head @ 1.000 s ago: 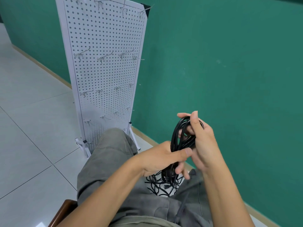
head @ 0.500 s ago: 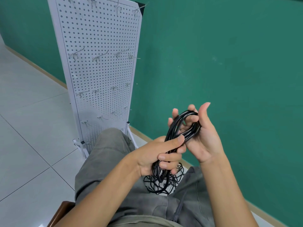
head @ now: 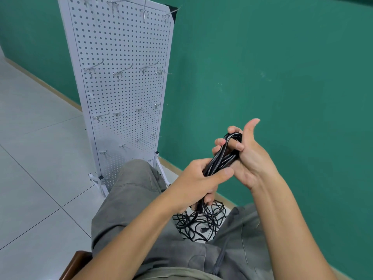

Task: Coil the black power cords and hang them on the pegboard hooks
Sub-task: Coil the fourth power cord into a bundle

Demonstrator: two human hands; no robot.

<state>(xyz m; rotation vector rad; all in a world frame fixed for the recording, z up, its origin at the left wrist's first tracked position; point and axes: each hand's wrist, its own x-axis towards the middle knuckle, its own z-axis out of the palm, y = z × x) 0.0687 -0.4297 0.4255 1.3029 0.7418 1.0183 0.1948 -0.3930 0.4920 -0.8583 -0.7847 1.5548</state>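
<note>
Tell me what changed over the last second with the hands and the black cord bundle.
The right hand opened its thumb upward, off the coiled black power cord, its fingers hooked through the loop. The left hand slid lower, gripping the bundle. The white pegboard hooks remain bare; the tangled cords on the floor are unchanged.

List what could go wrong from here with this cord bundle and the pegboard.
1. The coiled cord is looped only over the right hand's fingers; easing that grip may let the loops spring apart.
2. Its tail runs down into the tangled cords on the floor and could snag when lifted.
3. The pegboard stands on small feet; a hard push might tip it.
</note>
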